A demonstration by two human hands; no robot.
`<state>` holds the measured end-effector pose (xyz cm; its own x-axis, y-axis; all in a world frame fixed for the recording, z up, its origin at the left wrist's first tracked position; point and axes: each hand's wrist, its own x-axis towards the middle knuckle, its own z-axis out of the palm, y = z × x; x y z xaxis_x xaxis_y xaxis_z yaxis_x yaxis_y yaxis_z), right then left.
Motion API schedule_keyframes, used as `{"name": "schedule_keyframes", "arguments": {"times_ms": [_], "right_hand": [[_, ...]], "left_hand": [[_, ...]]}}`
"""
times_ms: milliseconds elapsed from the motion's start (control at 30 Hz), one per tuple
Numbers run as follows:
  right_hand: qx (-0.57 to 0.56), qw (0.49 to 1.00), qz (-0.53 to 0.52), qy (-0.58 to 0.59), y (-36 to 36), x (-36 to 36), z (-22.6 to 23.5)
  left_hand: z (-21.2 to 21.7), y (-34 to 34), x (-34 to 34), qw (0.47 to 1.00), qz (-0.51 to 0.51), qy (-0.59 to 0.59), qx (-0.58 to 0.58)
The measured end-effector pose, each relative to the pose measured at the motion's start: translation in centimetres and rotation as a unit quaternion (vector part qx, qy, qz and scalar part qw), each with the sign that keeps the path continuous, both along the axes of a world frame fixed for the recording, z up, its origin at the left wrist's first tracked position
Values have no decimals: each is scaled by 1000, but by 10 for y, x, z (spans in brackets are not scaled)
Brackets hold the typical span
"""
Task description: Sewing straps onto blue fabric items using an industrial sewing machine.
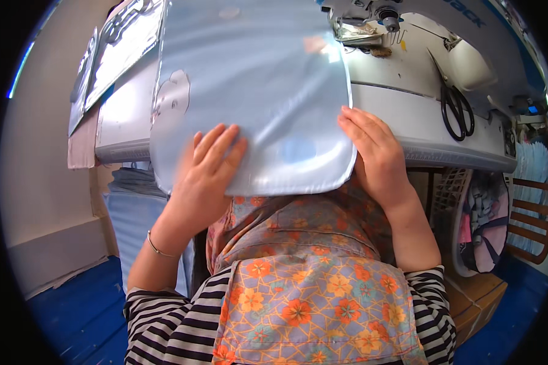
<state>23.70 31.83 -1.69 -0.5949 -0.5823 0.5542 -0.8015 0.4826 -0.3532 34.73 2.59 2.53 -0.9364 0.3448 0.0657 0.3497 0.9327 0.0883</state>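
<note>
A light-blue, glossy sheet with rounded corners and a pale bound edge (268, 91) stretches from the sewing machine's needle area toward my lap. A white animal figure is printed near its left side. My left hand (207, 167) lies flat on its lower left part, fingers stretched out. My right hand (374, 149) holds the sheet's right edge, fingers on top and the thumb hidden beneath. The sheet's upper right edge lies beside the head of the sewing machine (386, 18); its far end runs out of view.
Black-handled scissors (456, 109) lie on the machine table (383, 97) at the right. Shiny packets (125, 52) are at the far left. A stack of light-blue pieces (137, 213) stands below the table's left. A basket with cloth (484, 219) and a wooden chair (533, 213) are at the right.
</note>
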Motion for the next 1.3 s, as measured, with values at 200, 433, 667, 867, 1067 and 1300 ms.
{"name": "schedule_keyframes", "arguments": {"times_ms": [200, 433, 667, 867, 1067, 1300], "right_hand": [[-4, 1000, -4, 5, -7, -11, 0], [24, 998, -12, 50, -14, -39, 0], [54, 998, -15, 28, -21, -63, 1], [68, 996, -27, 49, -32, -78, -2], [98, 993, -42, 57, -39, -87, -3], [105, 991, -60, 54, -39, -92, -9]], "left_hand": [[-2, -16, -28, 999, 27, 39, 19], [-12, -30, -60, 996, 43, 72, 28], [-18, -38, -97, 992, 74, 97, 35], [-28, -52, -123, 988, 61, 139, -4], [-28, -46, -115, 981, 48, 171, -83], [4, 14, -73, 974, -23, 107, -196]]}}
